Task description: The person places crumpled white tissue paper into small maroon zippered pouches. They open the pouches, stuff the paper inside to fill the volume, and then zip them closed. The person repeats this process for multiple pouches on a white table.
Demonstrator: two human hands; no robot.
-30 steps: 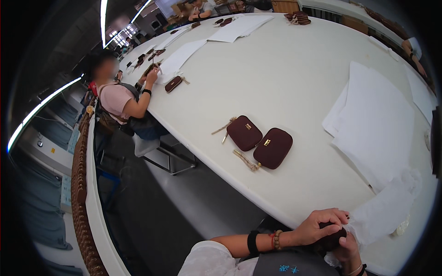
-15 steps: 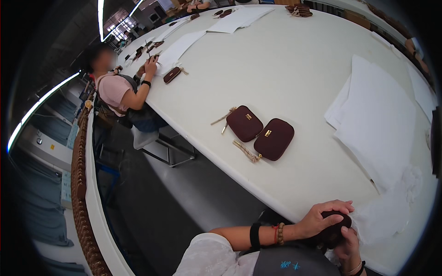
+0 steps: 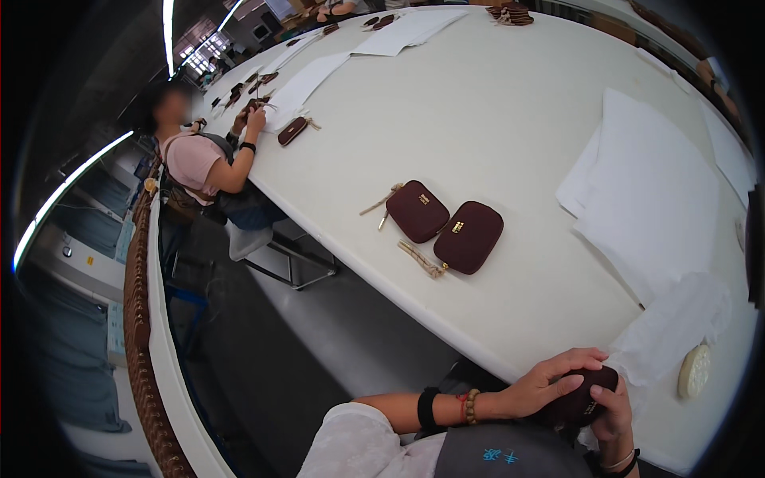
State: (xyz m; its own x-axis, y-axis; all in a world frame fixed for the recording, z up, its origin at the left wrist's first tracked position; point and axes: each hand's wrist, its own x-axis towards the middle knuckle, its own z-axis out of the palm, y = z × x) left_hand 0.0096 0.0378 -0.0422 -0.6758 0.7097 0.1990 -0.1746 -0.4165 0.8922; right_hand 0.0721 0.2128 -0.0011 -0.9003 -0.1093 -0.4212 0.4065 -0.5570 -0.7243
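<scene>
A dark maroon pouch (image 3: 582, 396) sits clasped between my hands at the near edge of the long white table (image 3: 494, 119), low in the frame. My left hand (image 3: 550, 381) curls over its top, fingers spread across the fabric; my right hand (image 3: 615, 414) grips its right end from below. Crumpled white tissue paper (image 3: 673, 323) lies just beside it, with a pale round disc (image 3: 695, 371) near. Farther up the table rest two finished maroon pouches (image 3: 446, 223), touching, tan tassels trailing. White paper sheets (image 3: 653, 191) lie to the right. At left, a seated co-worker (image 3: 207, 163) handles another pouch.
</scene>
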